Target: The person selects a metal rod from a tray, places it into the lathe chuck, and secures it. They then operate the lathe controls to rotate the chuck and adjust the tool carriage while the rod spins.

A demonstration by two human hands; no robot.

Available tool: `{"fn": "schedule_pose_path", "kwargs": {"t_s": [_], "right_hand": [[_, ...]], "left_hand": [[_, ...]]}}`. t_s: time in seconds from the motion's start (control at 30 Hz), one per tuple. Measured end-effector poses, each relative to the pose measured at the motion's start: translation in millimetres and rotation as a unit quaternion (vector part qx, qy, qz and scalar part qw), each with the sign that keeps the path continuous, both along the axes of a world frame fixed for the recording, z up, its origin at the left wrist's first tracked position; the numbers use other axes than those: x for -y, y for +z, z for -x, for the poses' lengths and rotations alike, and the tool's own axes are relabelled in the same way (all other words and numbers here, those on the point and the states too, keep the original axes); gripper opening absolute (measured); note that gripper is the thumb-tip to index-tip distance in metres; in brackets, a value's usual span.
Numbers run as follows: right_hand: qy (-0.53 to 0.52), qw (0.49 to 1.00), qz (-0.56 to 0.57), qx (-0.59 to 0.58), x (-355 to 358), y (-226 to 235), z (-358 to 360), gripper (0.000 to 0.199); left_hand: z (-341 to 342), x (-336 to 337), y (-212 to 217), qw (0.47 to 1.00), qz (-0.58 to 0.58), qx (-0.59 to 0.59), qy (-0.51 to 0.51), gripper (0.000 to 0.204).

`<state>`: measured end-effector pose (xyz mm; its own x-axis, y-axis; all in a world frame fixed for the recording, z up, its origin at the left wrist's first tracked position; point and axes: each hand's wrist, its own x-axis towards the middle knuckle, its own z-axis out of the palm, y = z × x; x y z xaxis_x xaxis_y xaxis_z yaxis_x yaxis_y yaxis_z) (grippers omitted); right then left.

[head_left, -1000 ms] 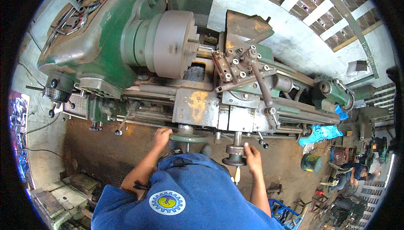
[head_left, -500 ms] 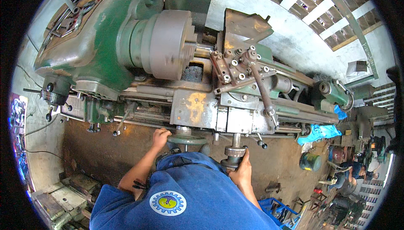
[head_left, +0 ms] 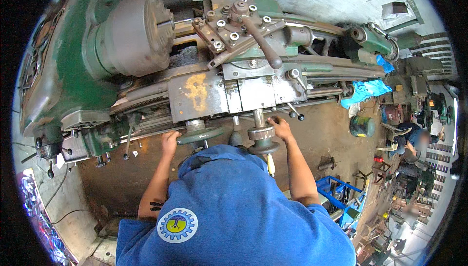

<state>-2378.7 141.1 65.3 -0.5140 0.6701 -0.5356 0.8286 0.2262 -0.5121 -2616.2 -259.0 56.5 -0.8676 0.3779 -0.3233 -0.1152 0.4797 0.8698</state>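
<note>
I stand at a big green lathe (head_left: 73,66) and look down over my blue shirt. My left hand (head_left: 169,142) grips the rim of the large carriage handwheel (head_left: 202,134) under the grey apron (head_left: 214,93). My right hand (head_left: 280,128) holds the smaller cross-slide handwheel (head_left: 262,142) to the right of it. Above them sits the tool post (head_left: 234,27) with its long lever (head_left: 263,47), close to the round grey chuck (head_left: 136,32).
The green tailstock (head_left: 370,39) is at the right end of the bed, with blue cloth (head_left: 365,90) hanging below it. A green bucket (head_left: 361,126) and a blue rack (head_left: 339,195) stand on the floor at right. Another person (head_left: 414,137) sits further right.
My head has dropped closer and turned, so the lathe fills more of the view. Both hands have stayed on their handwheels; the right one has shifted around the small wheel.
</note>
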Motion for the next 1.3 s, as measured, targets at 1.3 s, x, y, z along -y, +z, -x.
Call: {"fn": "schedule_pose_path", "kwargs": {"t_s": [1.3], "right_hand": [[0.160,0.982,-0.028,0.096,2,-8,9,0.031]], "left_hand": [[-11,-61,99,0.928,0.280,-0.158,-0.189,0.057]]}}
